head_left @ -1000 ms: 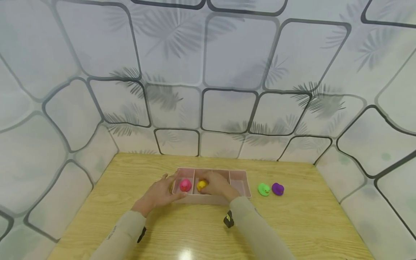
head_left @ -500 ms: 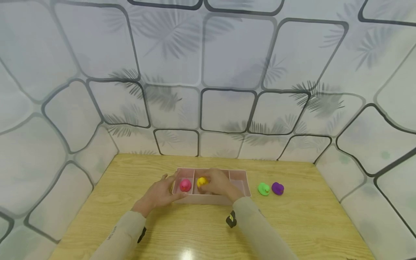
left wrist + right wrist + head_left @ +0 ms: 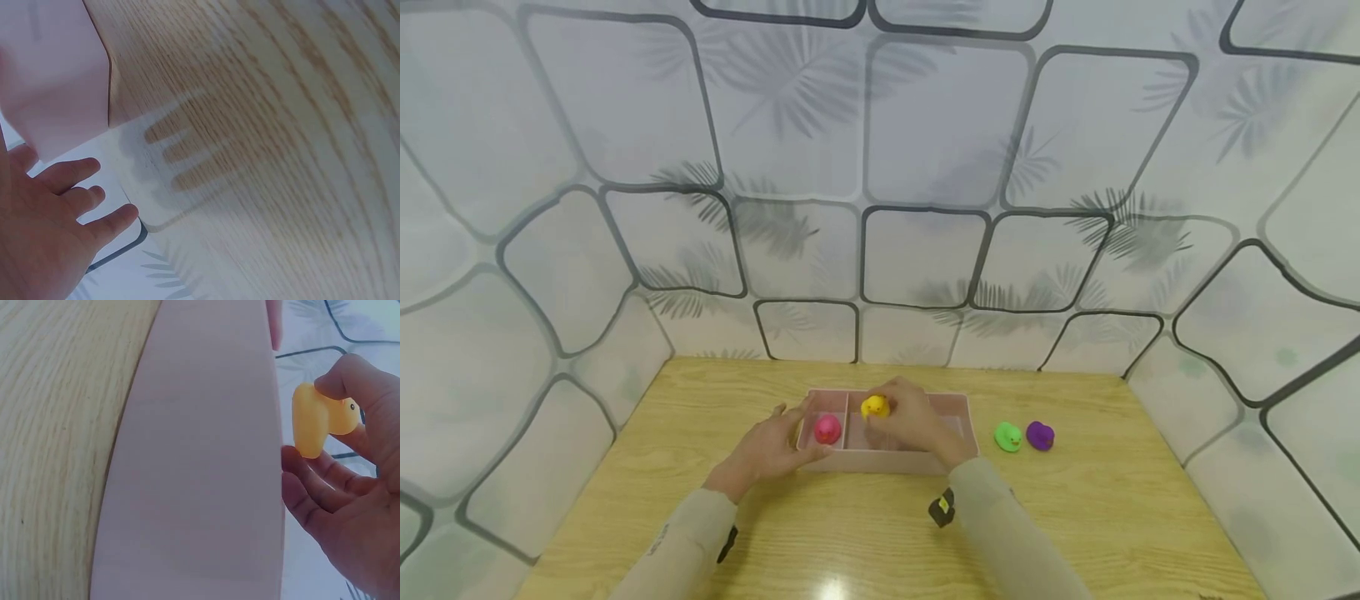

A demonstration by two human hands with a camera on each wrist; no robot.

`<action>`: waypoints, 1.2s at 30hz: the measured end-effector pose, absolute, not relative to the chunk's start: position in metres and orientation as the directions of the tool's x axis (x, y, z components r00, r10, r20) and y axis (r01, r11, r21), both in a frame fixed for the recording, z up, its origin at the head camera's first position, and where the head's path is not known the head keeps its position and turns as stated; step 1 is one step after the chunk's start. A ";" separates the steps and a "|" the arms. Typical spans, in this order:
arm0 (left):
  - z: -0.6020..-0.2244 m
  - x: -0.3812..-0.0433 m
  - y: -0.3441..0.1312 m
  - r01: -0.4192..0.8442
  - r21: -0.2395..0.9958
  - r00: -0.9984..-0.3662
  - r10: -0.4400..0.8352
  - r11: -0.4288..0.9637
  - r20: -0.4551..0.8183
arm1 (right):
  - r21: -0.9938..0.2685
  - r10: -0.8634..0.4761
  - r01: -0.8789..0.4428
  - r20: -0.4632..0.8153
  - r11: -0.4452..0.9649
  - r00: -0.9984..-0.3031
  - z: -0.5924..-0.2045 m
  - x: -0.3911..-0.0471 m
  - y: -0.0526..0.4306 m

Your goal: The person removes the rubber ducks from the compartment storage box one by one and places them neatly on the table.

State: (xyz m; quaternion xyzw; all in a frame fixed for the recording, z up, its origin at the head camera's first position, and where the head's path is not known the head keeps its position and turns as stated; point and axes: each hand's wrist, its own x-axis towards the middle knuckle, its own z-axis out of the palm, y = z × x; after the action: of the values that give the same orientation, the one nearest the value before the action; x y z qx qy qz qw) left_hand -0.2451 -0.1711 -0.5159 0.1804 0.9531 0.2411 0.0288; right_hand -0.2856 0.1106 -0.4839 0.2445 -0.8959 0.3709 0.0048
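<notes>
A pink divided box (image 3: 880, 462) stands on the table. In its leftmost compartment sits a pink rubber duck (image 3: 827, 428). My right hand (image 3: 917, 425) pinches a yellow rubber duck (image 3: 875, 407) between thumb and fingers. The right wrist view shows the yellow duck (image 3: 310, 419) above the box's rim, with the thumb on one side and fingertips below. At the box's left end, my left hand (image 3: 767, 446) holds it, thumb along the front rim and index finger at the far corner. Other fingers of the left hand (image 3: 56, 219) stick out beside the box wall in the left wrist view.
To the right of the box, a green rubber duck (image 3: 1008, 437) and a purple rubber duck (image 3: 1041, 436) sit side by side on the wooden table (image 3: 820, 533). Patterned walls (image 3: 925, 258) stand behind the table and at both sides.
My right hand has lifted the yellow duck up from the second compartment and slightly to the right, turning it. My left hand and the other ducks have stayed in place.
</notes>
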 end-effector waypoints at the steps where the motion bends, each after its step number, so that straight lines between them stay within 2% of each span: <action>1: -0.516 -0.245 -0.171 0.331 0.470 -0.933 0.358 0.818 0.034 | -0.679 -0.432 -0.433 0.185 0.593 -0.883 -0.484 -0.285 0.112; 15: -0.514 -0.243 -0.170 0.330 0.477 -0.933 0.357 0.814 0.036 | -0.781 -0.355 -0.302 0.110 0.547 -0.928 -0.480 -0.279 0.134; 25: -0.512 -0.242 -0.170 0.327 0.482 -0.934 0.355 0.813 0.036 | -0.792 -0.302 -0.336 0.200 0.510 -0.932 -0.479 -0.278 0.153; 36: -0.512 -0.241 -0.171 0.335 0.485 -0.932 0.360 0.808 0.045 | -0.772 -0.300 -0.406 0.288 0.490 -0.909 -0.478 -0.275 0.186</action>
State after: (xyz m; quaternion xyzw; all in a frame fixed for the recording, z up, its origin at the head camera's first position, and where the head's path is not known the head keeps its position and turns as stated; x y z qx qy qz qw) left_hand -0.2409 -0.1707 -0.5124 0.1829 0.9504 0.2506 0.0245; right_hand -0.2750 0.1857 -0.4778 0.2051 -0.8611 0.4617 0.0574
